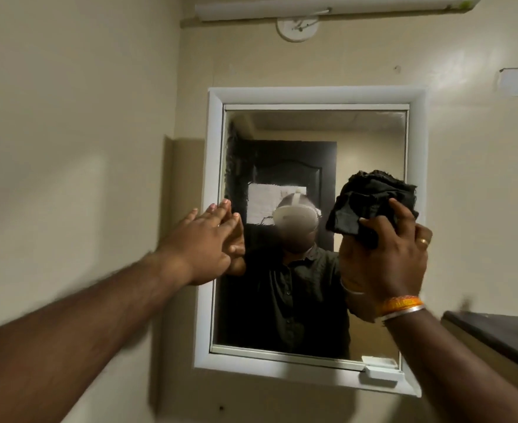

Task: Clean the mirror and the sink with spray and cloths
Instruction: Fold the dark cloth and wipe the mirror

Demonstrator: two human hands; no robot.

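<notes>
Wiping the mirror (282, 300) looks like the step in hand, sink out of view.
Right hand (386, 257) grips a bunched black cloth (370, 199) at the glass's right side; left hand (209, 239), fingers straight, braces on the left frame (215, 166). Next, I judge, sweeps leftward; frame lip and dark ledge (502, 334) bound the reach.

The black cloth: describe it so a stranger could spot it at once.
Find the white-framed mirror on the beige wall. In front of its right half, the right hand, with a ring and orange wristbands, grips a crumpled black cloth. It is the only fabric held up here; the left hand holds nothing and lies flat at the mirror's left edge.
</notes>
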